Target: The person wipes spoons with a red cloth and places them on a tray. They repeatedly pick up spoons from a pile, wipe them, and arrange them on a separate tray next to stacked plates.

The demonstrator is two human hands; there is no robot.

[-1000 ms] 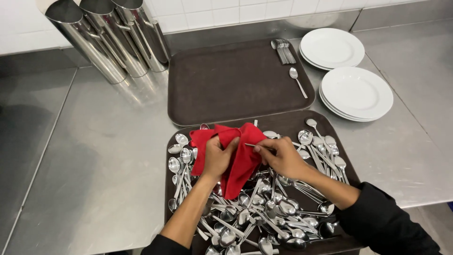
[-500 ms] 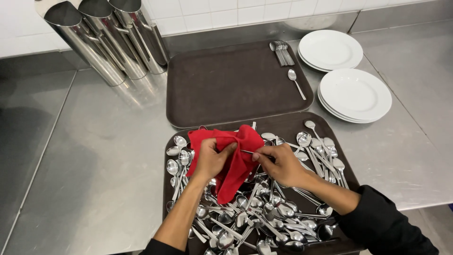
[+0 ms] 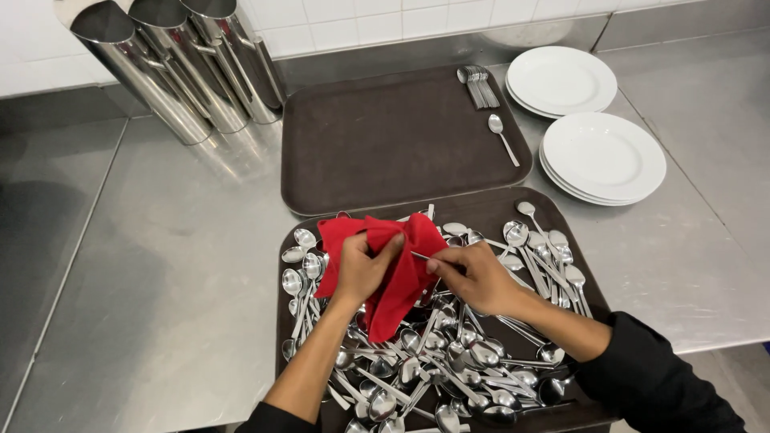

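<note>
Red cloth napkin (image 3: 393, 273) bunched over near tray (image 3: 489, 210), above heap of steel spoons (image 3: 449, 361). Left hand (image 3: 361, 269) clamped on cloth folds. Right hand (image 3: 473, 277) pinching thin utensil handle (image 3: 419, 256), its other end wrapped in cloth.

Cloth: soft, light, limp; best gripped in bunched folds. Utensil: stiff, smooth, prob. slippery; best held at handle w/ fingertip pinch. Far tray (image 3: 385, 136) holds few sorted spoons.

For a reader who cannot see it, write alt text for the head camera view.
Two hands, left hand and right hand, wrap a red cloth around a metal utensil handle above a brown tray heaped with spoons.
</note>
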